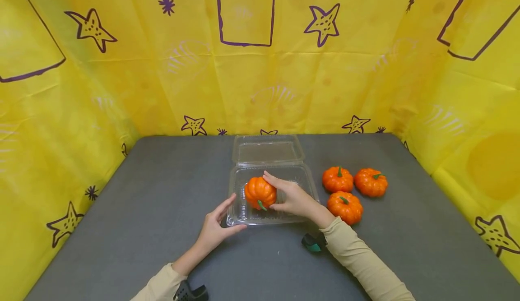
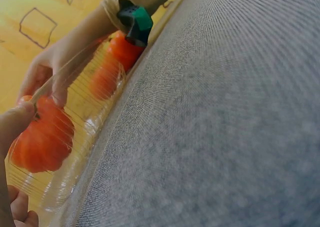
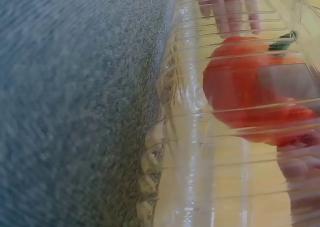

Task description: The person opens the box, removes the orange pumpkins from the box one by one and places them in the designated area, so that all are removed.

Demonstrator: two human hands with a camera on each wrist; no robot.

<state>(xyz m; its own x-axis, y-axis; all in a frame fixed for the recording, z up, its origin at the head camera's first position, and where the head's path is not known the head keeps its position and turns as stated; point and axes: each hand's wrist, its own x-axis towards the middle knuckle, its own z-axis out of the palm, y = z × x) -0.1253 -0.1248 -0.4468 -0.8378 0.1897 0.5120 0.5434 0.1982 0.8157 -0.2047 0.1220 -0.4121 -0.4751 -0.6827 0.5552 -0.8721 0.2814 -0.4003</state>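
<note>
My right hand [image 1: 294,198] holds a small orange pumpkin [image 1: 259,192] with a green stem, thumb and fingers on its right side. The pumpkin is over the base of a hinged clear plastic clamshell container [image 1: 270,221], whose lid [image 1: 268,151] lies folded back. My left hand [image 1: 214,226] is at the container's near left corner, fingers at the left edge and thumb at the front rim. In the left wrist view, the left thumb [image 2: 17,119] touches the rim. Through the ribbed clear wall, the right wrist view shows the pumpkin [image 3: 240,92].
Right of the container, three more orange pumpkins stand close together: one at the back [image 1: 337,181], one farther right [image 1: 370,183] and one in front [image 1: 345,208]. Yellow patterned cloth [image 1: 260,75] walls the grey table [image 1: 162,179]. Wrist devices [image 1: 312,243] show at both sleeves.
</note>
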